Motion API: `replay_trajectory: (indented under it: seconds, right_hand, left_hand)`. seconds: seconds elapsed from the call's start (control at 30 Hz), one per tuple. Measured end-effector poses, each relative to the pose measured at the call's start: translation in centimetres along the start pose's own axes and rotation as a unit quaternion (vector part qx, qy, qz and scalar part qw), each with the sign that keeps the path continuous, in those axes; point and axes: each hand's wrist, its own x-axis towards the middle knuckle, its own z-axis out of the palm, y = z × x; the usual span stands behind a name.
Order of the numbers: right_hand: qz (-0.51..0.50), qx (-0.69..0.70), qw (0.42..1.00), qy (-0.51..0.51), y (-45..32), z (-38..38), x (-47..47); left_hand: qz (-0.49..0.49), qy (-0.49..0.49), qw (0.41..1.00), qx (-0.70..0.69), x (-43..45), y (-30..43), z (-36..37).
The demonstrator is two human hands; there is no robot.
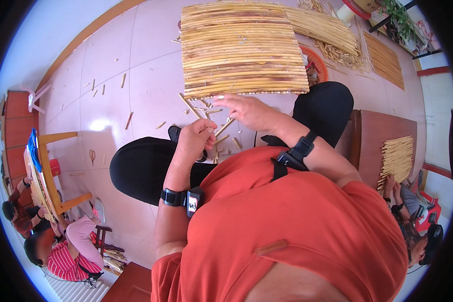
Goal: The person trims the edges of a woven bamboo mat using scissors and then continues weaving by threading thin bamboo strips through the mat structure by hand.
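Observation:
A mat of yellow-brown plant stalks laid side by side (243, 49) lies before me, with short thread ends showing on its surface. Just below its near edge is my right hand (251, 111), fingers stretched out and apart, with a white spot on one fingertip. I cannot see anything held in it. My left hand (197, 139) is bent inward over my lap, thumb and fingers pinched on what looks like a thin pale thread (209, 123). Cut stalk pieces (223, 128) are scattered on the floor beneath both hands.
Behind the mat's right edge stands an orange basket (321, 64). Stalk bundles (324, 28) lie at the back right. Scissors (92, 156) rest on the tiled floor (109, 94) to the left. People work at a wooden frame (45, 170) on the left and a brown table (385, 124) on the right.

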Motion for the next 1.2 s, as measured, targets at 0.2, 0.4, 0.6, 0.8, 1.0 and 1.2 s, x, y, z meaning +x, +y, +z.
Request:
replay_trajectory:
  seconds: [0.2, 0.4, 0.6, 0.8, 1.0, 1.2]
  right_hand:
    - [-0.039, 0.057, 0.993, -0.094, -0.5, 1.8, 0.9]
    - [-0.067, 0.028, 0.995, -0.063, 0.0, 2.7, 0.7]
    - [0.004, 0.129, 0.991, -0.045, 0.7, 1.8, -0.1]
    - [0.07, 0.23, 0.969, -0.046, 0.5, 2.1, -1.5]
    - [0.131, 0.255, 0.954, -0.09, -0.8, 1.9, -0.4]
    - [0.163, 0.37, 0.914, -0.017, -1.1, 1.3, 0.3]
  left_hand:
    - [-0.003, -0.006, 0.999, -0.038, -0.9, -0.3, -0.3]
    - [0.001, -0.073, 0.987, -0.145, -0.5, -1.6, 0.1]
    - [-0.056, 0.015, 0.997, 0.049, 1.9, -2.4, -1.3]
    - [-0.011, 0.02, 0.972, -0.233, 5.9, -3.5, -0.4]
    - [0.008, -0.028, 0.948, -0.318, 8.5, -5.5, 0.1]
    - [0.029, 0.036, 0.949, -0.313, 8.7, -5.4, 1.8]
